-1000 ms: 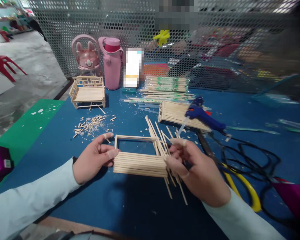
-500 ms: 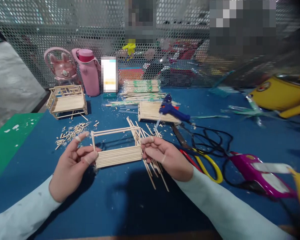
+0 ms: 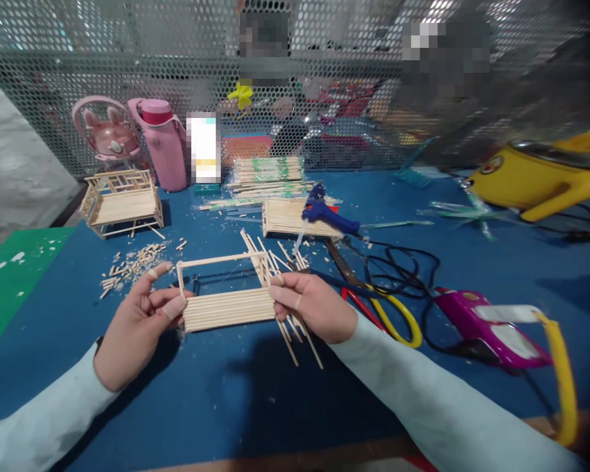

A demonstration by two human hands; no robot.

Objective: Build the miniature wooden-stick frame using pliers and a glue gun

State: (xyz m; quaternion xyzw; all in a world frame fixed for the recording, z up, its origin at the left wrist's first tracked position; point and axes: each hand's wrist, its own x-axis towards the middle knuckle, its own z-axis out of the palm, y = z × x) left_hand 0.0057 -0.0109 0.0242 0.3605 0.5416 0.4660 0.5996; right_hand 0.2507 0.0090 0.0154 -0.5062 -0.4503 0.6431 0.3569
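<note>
A small wooden-stick frame (image 3: 229,309) is held up just above the blue table, between my two hands. Its lower part is a slatted panel of sticks side by side, with posts and a thin top bar. My left hand (image 3: 140,328) pinches the left end, thumb on the panel corner and index finger up by the left post. At the opposite end, my right hand (image 3: 319,307) grips the right corner between thumb and fingers. Loose sticks (image 3: 295,337) lie under and behind my right hand. Short cut stick pieces (image 3: 137,264) are scattered beyond my left hand.
A blue glue gun (image 3: 330,213) rests on another stick panel (image 3: 280,219). Yellow-and-red-handled scissors (image 3: 398,321), black cables and a magenta device (image 3: 491,331) lie right. Behind stand a stick-built bench (image 3: 122,203), a pink bottle (image 3: 164,147) and a yellow pot-like container (image 3: 535,180).
My right hand's fingers have closed more firmly on the frame's right end. The frame has tilted slightly, its top bars now lining up as one. The whole view has shifted a little.
</note>
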